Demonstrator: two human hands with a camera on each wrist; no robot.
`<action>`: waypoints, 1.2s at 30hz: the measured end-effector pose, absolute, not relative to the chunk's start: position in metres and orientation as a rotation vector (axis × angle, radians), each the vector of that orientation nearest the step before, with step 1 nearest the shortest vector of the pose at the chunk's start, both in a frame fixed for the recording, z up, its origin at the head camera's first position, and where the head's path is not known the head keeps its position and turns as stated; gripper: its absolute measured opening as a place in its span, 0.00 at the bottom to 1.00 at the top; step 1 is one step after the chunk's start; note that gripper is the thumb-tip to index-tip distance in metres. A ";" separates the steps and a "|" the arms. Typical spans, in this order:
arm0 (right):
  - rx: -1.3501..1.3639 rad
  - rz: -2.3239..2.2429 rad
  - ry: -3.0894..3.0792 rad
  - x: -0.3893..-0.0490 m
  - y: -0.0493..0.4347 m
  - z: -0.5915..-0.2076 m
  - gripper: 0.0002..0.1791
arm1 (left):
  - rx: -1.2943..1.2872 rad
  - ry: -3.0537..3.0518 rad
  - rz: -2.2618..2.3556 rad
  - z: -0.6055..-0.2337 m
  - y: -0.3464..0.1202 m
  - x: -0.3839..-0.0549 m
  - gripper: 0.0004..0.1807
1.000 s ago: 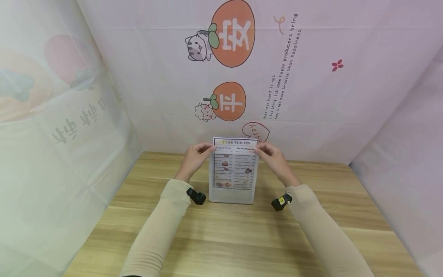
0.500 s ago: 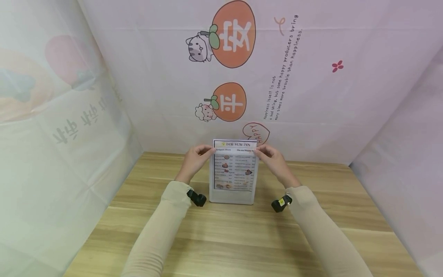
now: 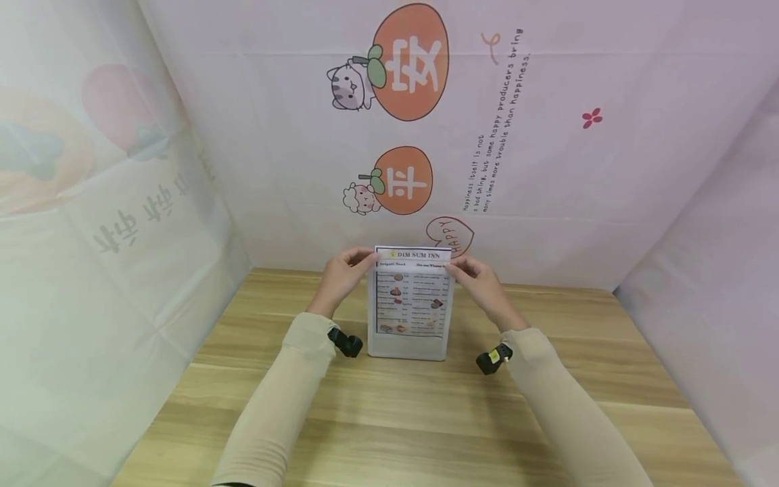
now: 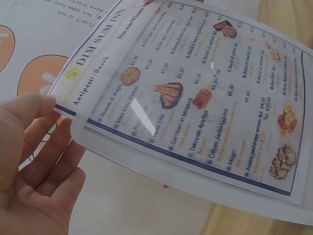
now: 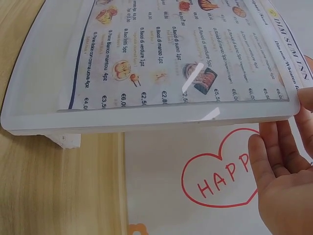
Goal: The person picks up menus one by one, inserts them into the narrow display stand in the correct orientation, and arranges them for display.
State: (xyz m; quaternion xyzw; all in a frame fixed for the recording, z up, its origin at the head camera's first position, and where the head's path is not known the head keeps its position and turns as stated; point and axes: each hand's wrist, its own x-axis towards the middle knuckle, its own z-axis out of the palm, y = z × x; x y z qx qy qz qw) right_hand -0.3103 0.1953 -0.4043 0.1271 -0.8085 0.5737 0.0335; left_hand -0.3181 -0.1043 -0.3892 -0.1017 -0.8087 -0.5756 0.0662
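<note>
A printed menu sheet headed "DIM SUM INN" sits most of the way inside a clear, white-edged display stand, which stands upright on the table. Its heading strip sticks out above the stand's top edge. My left hand pinches the sheet's upper left corner, thumb in front and fingers behind, as the left wrist view shows. At the upper right corner my right hand pinches sheet and stand edge together, its fingers behind. Below the sheet's lower border, a bare strip of the stand shows. A white foot juts out behind the stand.
The wood-grain table extends around the stand. Close behind it rises a white cloth backdrop with printed orange fruits and lettering. Cloth walls also flank the table at left and right. A small black wrist camera sits on each forearm.
The menu sheet sits very slightly lower in the stand. My left hand has shifted a little upward at its corner, while my right hand stays at the other corner.
</note>
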 end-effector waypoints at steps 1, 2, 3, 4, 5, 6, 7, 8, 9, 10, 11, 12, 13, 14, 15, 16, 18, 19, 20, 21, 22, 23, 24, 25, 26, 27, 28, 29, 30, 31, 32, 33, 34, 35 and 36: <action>0.391 1.772 -2.488 -0.310 0.195 -0.404 0.23 | -0.307 -2.439 -1.733 -0.388 -0.104 -0.318 0.18; 0.388 1.776 -2.490 -0.310 0.195 -0.403 0.22 | -0.307 -2.438 -1.734 -0.386 -0.104 -0.318 0.17; 0.384 1.780 -2.492 -0.310 0.195 -0.403 0.22 | -0.307 -2.441 -1.732 -0.385 -0.104 -0.318 0.17; 0.379 1.784 -2.496 -0.310 0.195 -0.402 0.22 | -0.308 -2.442 -1.730 -0.384 -0.104 -0.318 0.16; 0.371 1.781 -2.502 -0.310 0.194 -0.402 0.22 | -0.306 -2.444 -1.727 -0.384 -0.103 -0.317 0.16; 0.368 1.781 -2.502 -0.310 0.194 -0.401 0.22 | -0.305 -2.444 -1.725 -0.383 -0.103 -0.317 0.16; 0.366 1.781 -2.499 -0.310 0.193 -0.400 0.23 | -0.305 -2.443 -1.725 -0.383 -0.103 -0.317 0.15; 0.359 1.778 -2.499 -0.311 0.193 -0.399 0.23 | -0.304 -2.442 -1.725 -0.383 -0.103 -0.317 0.15; 0.355 1.771 -2.500 -0.311 0.193 -0.398 0.24 | -0.305 -2.440 -1.725 -0.383 -0.103 -0.316 0.15; 0.348 1.763 -2.500 -0.312 0.192 -0.397 0.24 | -0.308 -2.438 -1.724 -0.383 -0.104 -0.316 0.15; 0.344 1.753 -2.497 -0.312 0.192 -0.396 0.25 | -0.310 -2.437 -1.726 -0.383 -0.104 -0.316 0.15; 0.342 1.747 -2.493 -0.313 0.192 -0.394 0.25 | -0.311 -2.435 -1.728 -0.383 -0.104 -0.316 0.15; 0.338 1.738 -2.494 -0.313 0.192 -0.393 0.26 | -0.312 -2.436 -1.728 -0.383 -0.104 -0.316 0.16; 0.333 1.732 -2.495 -0.313 0.192 -0.391 0.26 | -0.311 -2.436 -1.728 -0.383 -0.104 -0.316 0.16; 0.336 1.728 -2.490 -0.313 0.192 -0.390 0.25 | -0.312 -2.435 -1.728 -0.383 -0.104 -0.316 0.16; 0.338 1.729 -2.485 -0.314 0.192 -0.389 0.25 | -0.310 -2.435 -1.727 -0.383 -0.104 -0.316 0.16; 0.351 1.731 -2.474 -0.314 0.192 -0.387 0.25 | -0.305 -2.433 -1.728 -0.383 -0.103 -0.316 0.16; 0.355 1.733 -2.471 -0.315 0.193 -0.387 0.24 | -0.306 -2.432 -1.728 -0.383 -0.103 -0.316 0.16; 0.358 1.733 -2.468 -0.315 0.193 -0.387 0.24 | -0.306 -2.431 -1.730 -0.383 -0.103 -0.316 0.16; 0.364 1.729 -2.467 -0.315 0.194 -0.387 0.24 | -0.306 -2.429 -1.730 -0.383 -0.103 -0.316 0.16; 0.372 1.720 -2.470 -0.315 0.194 -0.387 0.24 | -0.306 -2.428 -1.730 -0.383 -0.103 -0.316 0.16; 0.374 1.719 -2.469 -0.316 0.195 -0.388 0.24 | -0.307 -2.427 -1.731 -0.383 -0.103 -0.316 0.16; 0.376 1.722 -2.467 -0.316 0.195 -0.388 0.24 | -0.306 -2.427 -1.732 -0.383 -0.103 -0.316 0.15; 0.381 1.723 -2.468 -0.316 0.196 -0.389 0.23 | -0.308 -2.428 -1.729 -0.384 -0.103 -0.316 0.16; 0.385 1.724 -2.468 -0.316 0.196 -0.389 0.23 | -0.304 -2.431 -1.727 -0.384 -0.104 -0.316 0.15; 0.389 1.727 -2.468 -0.316 0.196 -0.390 0.23 | -0.304 -2.433 -1.727 -0.384 -0.104 -0.316 0.15; 0.390 1.734 -2.467 -0.316 0.196 -0.390 0.22 | -0.303 -2.436 -1.727 -0.385 -0.104 -0.316 0.15; 0.385 1.741 -2.466 -0.315 0.196 -0.391 0.22 | -0.302 -2.438 -1.727 -0.386 -0.104 -0.316 0.15; 0.389 1.738 -2.469 -0.315 0.196 -0.391 0.22 | -0.303 -2.440 -1.727 -0.386 -0.104 -0.316 0.15; 0.389 1.739 -2.470 -0.315 0.197 -0.391 0.22 | -0.306 -2.441 -1.727 -0.387 -0.104 -0.316 0.15; 0.386 1.741 -2.470 -0.314 0.197 -0.391 0.21 | -0.309 -2.441 -1.730 -0.387 -0.104 -0.316 0.15; 0.385 1.745 -2.469 -0.314 0.197 -0.392 0.21 | -0.315 -2.439 -1.731 -0.387 -0.104 -0.316 0.15; 0.385 1.746 -2.470 -0.313 0.197 -0.392 0.21 | -0.316 -2.438 -1.734 -0.388 -0.104 -0.316 0.15; 0.386 1.750 -2.468 -0.313 0.197 -0.392 0.22 | -0.317 -2.438 -1.736 -0.388 -0.104 -0.315 0.15; 0.386 1.755 -2.467 -0.313 0.197 -0.393 0.22 | -0.317 -2.438 -1.739 -0.388 -0.104 -0.315 0.15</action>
